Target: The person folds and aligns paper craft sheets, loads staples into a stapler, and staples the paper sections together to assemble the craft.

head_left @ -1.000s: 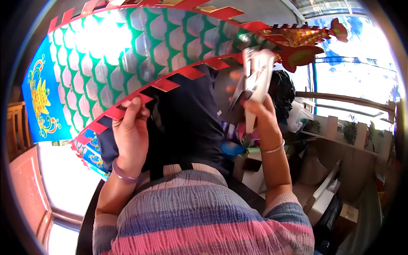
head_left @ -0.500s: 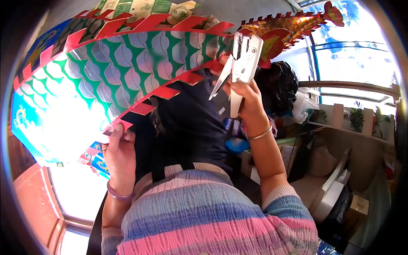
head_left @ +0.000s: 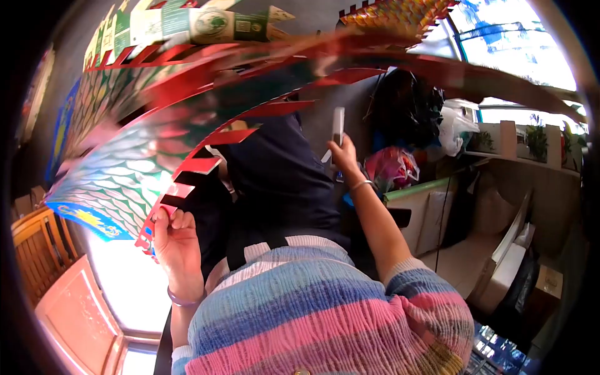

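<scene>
A long, curved paper fish-shaped craft [head_left: 119, 165] with green and silvery scales spans the upper left, its edge cut into red tabs. My left hand [head_left: 179, 250] pinches the red tabbed edge at its lower end between thumb and fingers. The upper part of the craft is smeared by motion. My right hand [head_left: 345, 156] grips a white stapler [head_left: 338, 125], below the blurred red edge and apart from it. The stapler's lower part is hidden by my fingers.
An orange-gold scaled paper piece [head_left: 394, 15] is at the top. Behind are a black plastic bag [head_left: 409, 103], a white bag [head_left: 457, 131] and a clear-wrapped red bundle [head_left: 392, 169]. A wooden chair [head_left: 40, 237] stands left; potted plants [head_left: 536, 137] line the right window.
My right hand has moved down and left with the stapler, away from the craft. The craft has swung, its far end sweeping right. My left hand keeps its pinch, slightly lower.
</scene>
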Demonstrator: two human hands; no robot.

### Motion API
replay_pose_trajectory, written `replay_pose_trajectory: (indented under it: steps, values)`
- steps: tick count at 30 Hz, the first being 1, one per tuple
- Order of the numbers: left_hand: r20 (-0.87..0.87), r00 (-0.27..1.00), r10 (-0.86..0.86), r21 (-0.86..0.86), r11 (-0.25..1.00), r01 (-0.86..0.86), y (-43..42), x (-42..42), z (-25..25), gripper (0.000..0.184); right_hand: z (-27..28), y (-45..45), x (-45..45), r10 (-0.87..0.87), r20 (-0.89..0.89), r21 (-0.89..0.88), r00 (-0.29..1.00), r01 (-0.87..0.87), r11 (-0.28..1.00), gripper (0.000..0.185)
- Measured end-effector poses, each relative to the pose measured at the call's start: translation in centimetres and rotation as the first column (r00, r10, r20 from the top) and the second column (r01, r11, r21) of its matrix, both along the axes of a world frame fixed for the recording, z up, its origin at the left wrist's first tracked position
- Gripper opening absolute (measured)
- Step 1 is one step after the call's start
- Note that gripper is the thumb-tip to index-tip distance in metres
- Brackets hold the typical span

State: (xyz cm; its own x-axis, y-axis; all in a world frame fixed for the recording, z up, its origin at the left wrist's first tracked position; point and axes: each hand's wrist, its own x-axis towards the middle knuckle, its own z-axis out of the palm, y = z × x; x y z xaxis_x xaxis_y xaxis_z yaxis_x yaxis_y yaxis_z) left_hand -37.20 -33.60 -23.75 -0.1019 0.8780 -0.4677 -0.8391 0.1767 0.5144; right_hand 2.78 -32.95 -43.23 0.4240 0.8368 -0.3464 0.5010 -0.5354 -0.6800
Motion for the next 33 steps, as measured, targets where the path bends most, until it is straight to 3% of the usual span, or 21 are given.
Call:
replay_pose_trajectory:
  steps: [2,5,6,8,11,12,13,14,15,16,19,23,27,33]
  values:
    - [-0.001,1.000,0.008,-0.014,1.000,-0.008,-0.1,0.3,0.1,0.009,-8.8,-3.3,1.1,0.028,0.243,-0.222,0.970,0.028,0.975,0.040]
    - [0.006,0.999,0.040,-0.044,0.998,-0.039,0.1,0.2,0.1,0.011,-8.2,-5.2,-1.8,0.104,0.223,-0.422,0.969,0.000,0.906,0.053]
    - [0.017,1.000,-0.021,-0.001,1.000,0.021,0.1,0.3,0.3,0.011,-9.4,-5.7,-1.9,0.140,0.189,-0.486,0.972,-0.032,0.874,0.056]
    - [0.040,0.999,0.028,-0.064,0.998,-0.026,0.4,1.0,0.7,0.010,-12.3,-6.9,-2.0,0.141,0.172,-0.461,0.975,-0.046,0.886,0.062]
    - [0.077,0.997,0.015,-0.083,0.997,-0.009,0.5,1.4,0.6,0.007,-10.6,-4.3,-4.0,0.098,0.331,-0.487,0.939,0.081,0.869,0.060]
    - [0.093,0.996,0.008,-0.097,0.995,0.001,0.5,1.7,0.7,0.006,-9.1,-2.0,-3.4,0.113,0.219,-0.369,0.969,-0.025,0.929,0.059]
    - [0.118,0.993,0.004,-0.090,0.996,0.007,0.5,1.8,0.8,0.006,-9.6,-0.1,-3.3,0.096,0.365,0.006,0.926,-0.105,0.994,0.056]
    - [0.146,0.989,-0.001,-0.089,0.996,0.014,0.6,1.5,0.8,0.006,-5.4,4.0,-3.9,0.041,0.105,0.050,0.994,-0.047,0.998,0.055]
    - [0.172,0.985,-0.008,-0.089,0.996,0.024,0.5,1.5,0.9,0.006,-1.6,7.0,-4.7,0.011,-0.273,0.280,0.962,0.069,0.957,0.048]
    - [0.189,0.982,-0.011,-0.089,0.996,0.028,0.4,1.6,1.1,0.007,4.1,9.7,-6.2,0.165,-0.540,0.445,0.825,0.114,0.888,0.043]
    - [0.278,0.959,-0.048,-0.020,0.998,0.055,0.6,1.5,1.3,0.009,16.4,13.1,-11.0,0.409,-0.742,0.555,0.531,0.145,0.819,0.034]
    - [0.331,0.943,-0.027,-0.017,0.999,0.035,0.8,1.4,2.2,0.007,18.0,15.2,-13.5,0.627,-0.761,0.649,0.166,0.164,0.743,0.020]
    - [0.374,0.927,0.021,-0.038,0.999,-0.007,0.8,0.9,2.1,0.007,22.1,15.2,-16.2,0.614,-0.710,0.687,0.344,0.147,0.712,0.008]
    - [0.432,0.902,0.005,0.007,1.000,-0.009,0.8,0.6,2.4,0.010,25.1,15.1,-19.0,0.688,-0.499,0.855,0.527,0.170,0.490,0.008]
